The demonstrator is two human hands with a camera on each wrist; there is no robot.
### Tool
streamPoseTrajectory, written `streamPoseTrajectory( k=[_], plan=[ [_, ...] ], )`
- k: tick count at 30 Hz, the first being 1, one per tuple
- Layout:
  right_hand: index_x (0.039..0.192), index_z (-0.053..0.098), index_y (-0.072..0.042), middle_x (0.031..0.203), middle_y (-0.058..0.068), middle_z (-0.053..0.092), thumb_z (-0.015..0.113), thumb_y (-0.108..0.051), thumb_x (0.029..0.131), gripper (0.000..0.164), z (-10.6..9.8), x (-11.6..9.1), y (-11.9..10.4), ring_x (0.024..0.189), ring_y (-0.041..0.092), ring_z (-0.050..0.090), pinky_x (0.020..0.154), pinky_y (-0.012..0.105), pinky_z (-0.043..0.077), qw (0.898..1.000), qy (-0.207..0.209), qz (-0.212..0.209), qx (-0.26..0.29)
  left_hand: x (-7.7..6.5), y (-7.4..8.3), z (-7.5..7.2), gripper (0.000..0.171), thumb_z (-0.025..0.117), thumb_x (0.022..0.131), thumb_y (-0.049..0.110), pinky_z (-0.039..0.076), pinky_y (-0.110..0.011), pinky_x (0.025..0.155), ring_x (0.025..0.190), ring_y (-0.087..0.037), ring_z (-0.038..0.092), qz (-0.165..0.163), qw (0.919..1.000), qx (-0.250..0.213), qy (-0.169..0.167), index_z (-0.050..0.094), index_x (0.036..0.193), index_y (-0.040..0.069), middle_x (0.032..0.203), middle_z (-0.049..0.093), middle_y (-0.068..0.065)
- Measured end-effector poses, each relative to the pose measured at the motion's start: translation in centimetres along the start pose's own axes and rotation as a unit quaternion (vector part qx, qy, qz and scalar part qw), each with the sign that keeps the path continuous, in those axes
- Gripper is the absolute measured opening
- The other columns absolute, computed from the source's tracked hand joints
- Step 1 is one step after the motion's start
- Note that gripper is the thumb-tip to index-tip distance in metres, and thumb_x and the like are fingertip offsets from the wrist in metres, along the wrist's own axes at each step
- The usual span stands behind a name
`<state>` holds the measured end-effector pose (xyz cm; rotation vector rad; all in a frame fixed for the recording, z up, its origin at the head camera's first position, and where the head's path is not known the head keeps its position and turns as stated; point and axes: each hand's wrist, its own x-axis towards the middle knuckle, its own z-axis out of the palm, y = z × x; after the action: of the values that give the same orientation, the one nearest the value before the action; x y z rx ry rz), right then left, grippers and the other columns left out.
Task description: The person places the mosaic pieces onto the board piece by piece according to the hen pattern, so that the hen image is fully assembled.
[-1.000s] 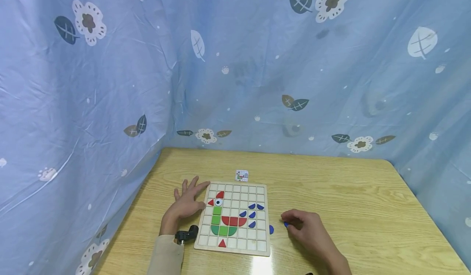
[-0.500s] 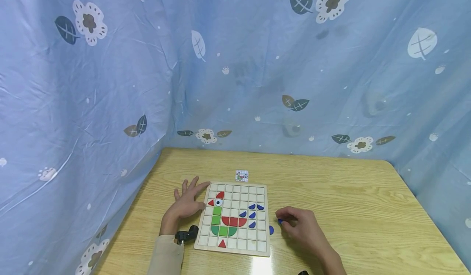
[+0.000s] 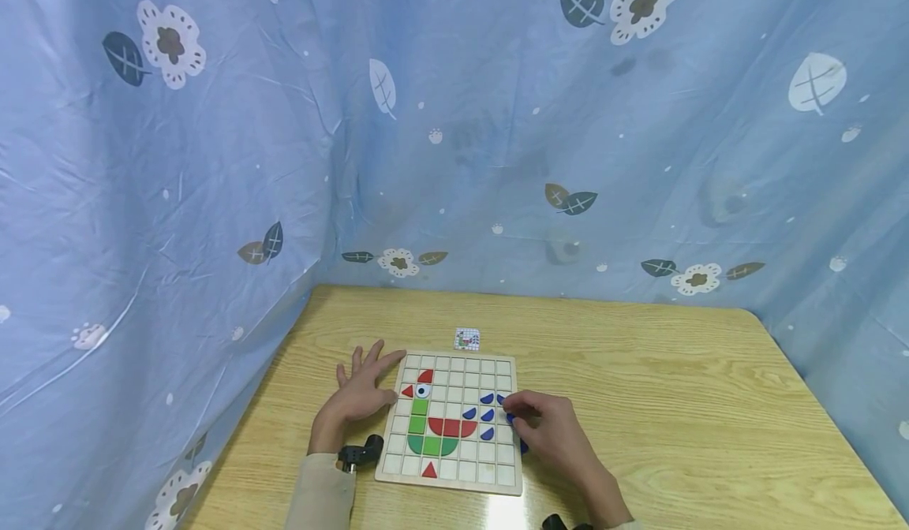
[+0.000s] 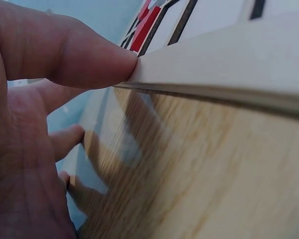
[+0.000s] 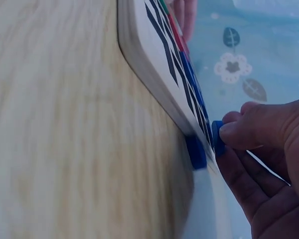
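Observation:
A square wooden grid board (image 3: pixel 469 469) lies on the table, with coloured pieces forming a bird-like picture. My left hand (image 3: pixel 360 394) is spread at its left side, thumb and index finger touching the edge; the left wrist view has the thumb (image 4: pixel 104 59) against the board's side. Over the board's right edge, my right hand (image 3: pixel 557 435) pinches a blue half-round piece (image 5: pixel 218 137) between thumb and fingers. Another blue piece (image 5: pixel 196 153) lies on the table against that edge, mostly covered by the hand in the head view. Several blue half-rounds (image 3: pixel 487 415) sit in cells nearby.
A small printed card (image 3: pixel 466 339) with a matching picture lies just behind the board. The wooden table (image 3: pixel 660 380) stretches away to the right. A blue patterned curtain (image 3: pixel 469 159) hangs behind and at the sides.
My right hand has moved left with the blue half-round, from the table beside the board to above its right edge. The left hand has stayed in place.

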<state>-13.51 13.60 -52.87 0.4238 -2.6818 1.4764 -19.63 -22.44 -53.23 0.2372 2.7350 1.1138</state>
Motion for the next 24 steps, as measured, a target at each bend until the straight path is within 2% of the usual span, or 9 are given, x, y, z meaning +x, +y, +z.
streamPoseTrajectory(
  k=[9, 17, 24],
  plan=[
    [0.109, 0.083, -0.011, 0.106, 0.001, 0.083, 0.078, 0.009, 0.089, 0.029, 1.1, 0.7, -0.7, 0.096, 0.017, 0.078, 0.090, 0.032, 0.065, 0.999, -0.003, -0.015, -0.049, 0.0, 0.3, -0.1, 0.084, 0.069, 0.083, 0.010, -0.021, -0.082, 0.121, 0.166, -0.057, -0.015, -0.001, 1.0000, -0.007, 0.003, 0.052, 0.164, 0.018, 0.183, 0.010, -0.025],
    [0.109, 0.082, -0.011, 0.103, -0.001, 0.082, 0.078, 0.007, 0.091, 0.025, 1.6, 1.0, -0.9, 0.090, 0.005, 0.071, 0.081, 0.026, 0.063, 0.997, -0.013, -0.013, -0.081, 0.0, 0.2, -0.1, 0.085, 0.071, 0.082, 0.008, -0.020, -0.083, 0.120, 0.166, -0.057, -0.015, -0.003, 1.0000, -0.005, 0.000, 0.052, 0.165, 0.018, 0.183, 0.009, -0.025],
    [0.111, 0.083, -0.009, 0.103, 0.000, 0.083, 0.078, 0.008, 0.091, 0.026, 1.5, 0.7, -1.0, 0.089, 0.003, 0.071, 0.079, 0.024, 0.062, 0.996, -0.023, -0.022, -0.078, 0.0, 0.2, -0.1, 0.085, 0.070, 0.082, 0.008, -0.021, -0.083, 0.120, 0.166, -0.057, -0.015, -0.003, 1.0000, -0.006, -0.001, 0.052, 0.164, 0.018, 0.183, 0.008, -0.025]
  ],
)
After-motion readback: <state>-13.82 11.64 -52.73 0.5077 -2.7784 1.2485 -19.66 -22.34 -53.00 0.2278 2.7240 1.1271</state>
